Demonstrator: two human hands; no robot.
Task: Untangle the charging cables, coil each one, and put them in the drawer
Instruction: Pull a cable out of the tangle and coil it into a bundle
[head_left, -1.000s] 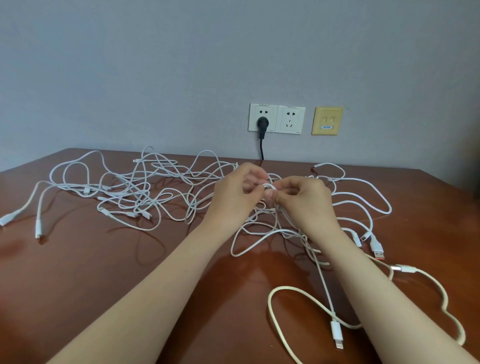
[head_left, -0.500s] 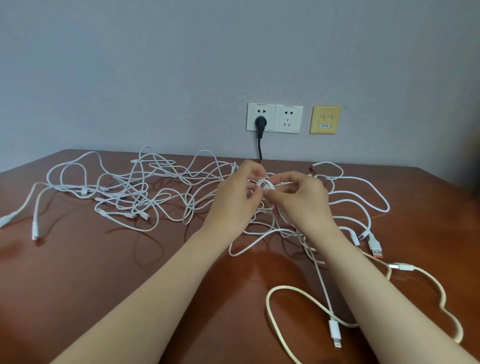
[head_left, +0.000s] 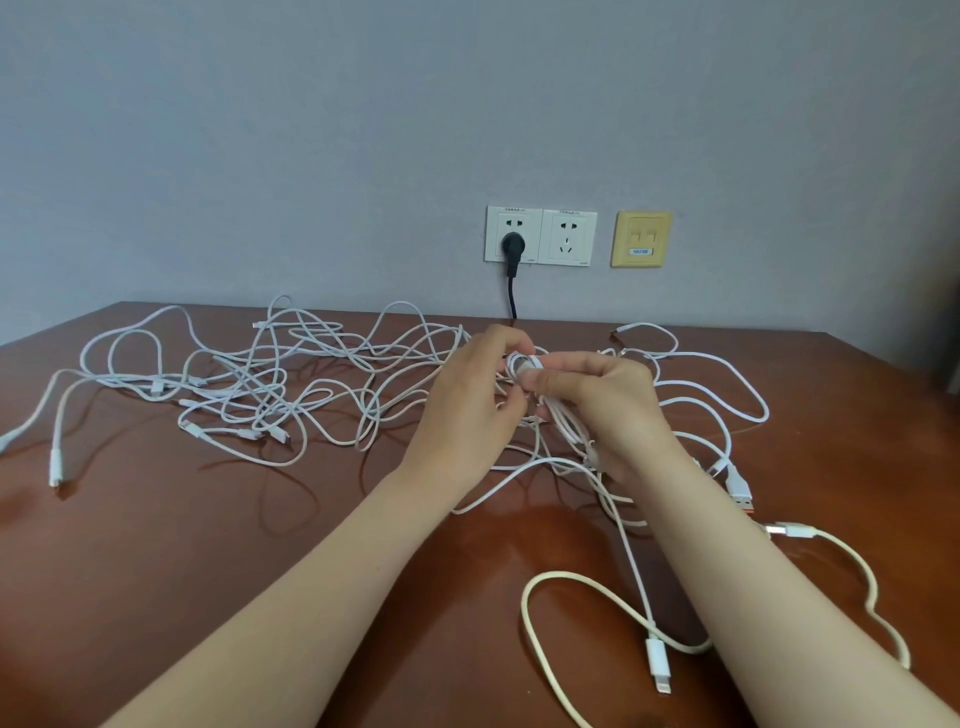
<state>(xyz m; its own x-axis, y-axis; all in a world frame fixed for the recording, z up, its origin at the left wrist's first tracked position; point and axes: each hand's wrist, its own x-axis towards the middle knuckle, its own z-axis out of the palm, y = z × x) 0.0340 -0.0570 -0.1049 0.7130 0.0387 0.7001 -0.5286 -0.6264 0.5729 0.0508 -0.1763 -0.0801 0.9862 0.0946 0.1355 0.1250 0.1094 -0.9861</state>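
Note:
A tangle of several white charging cables sprawls over the brown table. Above its middle, my right hand grips a small coil of white cable, with strands running down through its palm. My left hand pinches the same coil from the left side. A thicker cream cable loops near the front right, and a white plug end lies beside it. No drawer is in view.
Wall sockets with a black plug and a yellow data plate sit behind the table. An orange-tipped USB plug lies right of my right wrist. Loose cable ends trail off the left edge.
Both hands have stayed together over the tangle. The small coil between the fingers has been turned and shows more plainly at my right hand's fingertips.

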